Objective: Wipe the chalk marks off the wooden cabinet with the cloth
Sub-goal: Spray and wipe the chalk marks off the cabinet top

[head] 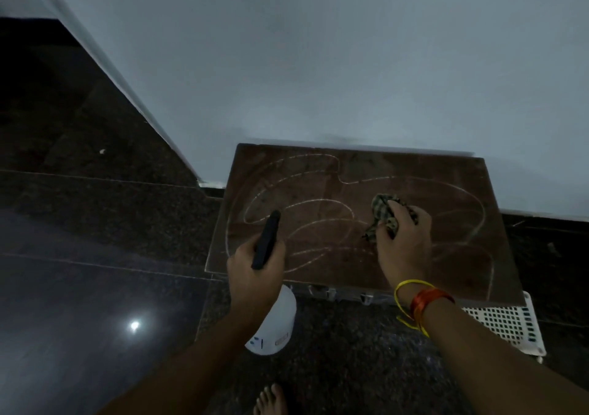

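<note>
A brown wooden cabinet top (pixel 439 178) lies below me against the wall, covered with looping white chalk marks (pixel 318 202). My right hand (pixel 403 239) is over the middle of the top, shut on a crumpled checked cloth (pixel 384 212) that touches the wood. My left hand (pixel 255 266) is at the cabinet's left front corner, gripping a white spray bottle (pixel 275 325) by its black nozzle head (pixel 267 239), which points over the marks.
A pale wall (pixel 318 63) rises right behind the cabinet. Dark polished stone floor (pixel 95 255) spreads left and in front. A white perforated basket (pixel 506 322) sticks out under the cabinet's right front. My bare foot (pixel 271 400) is at the bottom edge.
</note>
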Demonstrator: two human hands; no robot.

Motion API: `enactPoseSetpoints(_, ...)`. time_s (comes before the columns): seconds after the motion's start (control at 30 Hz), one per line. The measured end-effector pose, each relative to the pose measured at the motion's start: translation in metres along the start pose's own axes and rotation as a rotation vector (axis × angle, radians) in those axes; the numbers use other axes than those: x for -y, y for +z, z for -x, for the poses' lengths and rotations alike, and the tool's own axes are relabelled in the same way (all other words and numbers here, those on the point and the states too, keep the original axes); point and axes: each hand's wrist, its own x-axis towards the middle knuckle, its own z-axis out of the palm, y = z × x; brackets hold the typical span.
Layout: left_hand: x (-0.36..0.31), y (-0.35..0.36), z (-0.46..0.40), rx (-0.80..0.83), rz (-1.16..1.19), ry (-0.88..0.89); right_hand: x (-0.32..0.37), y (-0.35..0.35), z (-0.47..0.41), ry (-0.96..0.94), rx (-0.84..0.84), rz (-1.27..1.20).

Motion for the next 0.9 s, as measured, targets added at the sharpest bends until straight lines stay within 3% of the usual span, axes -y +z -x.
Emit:
enactPoseSetpoints(0.3,0.025,-0.059,-0.038,-0.014,0.013,-0.026,0.012,0.110,0.026,0.023,0.260,0.181)
enactPoseSetpoints(0.5,0.035,-0.088,-0.062,-0.008,0.018,-0.033,0.044,0.166,0.059,-0.233,0.273,0.273)
enactPoseSetpoints(0.63,0.036,-0.093,-0.081,-0.028,0.034,-0.051,0.060,0.195,0.034,-0.360,0.307,0.384)
enactPoseSetpoints(0.9,0.021,-0.090,-0.116,-0.054,0.104,-0.094,0.083,0.212,0.012,-0.374,0.358,0.410)
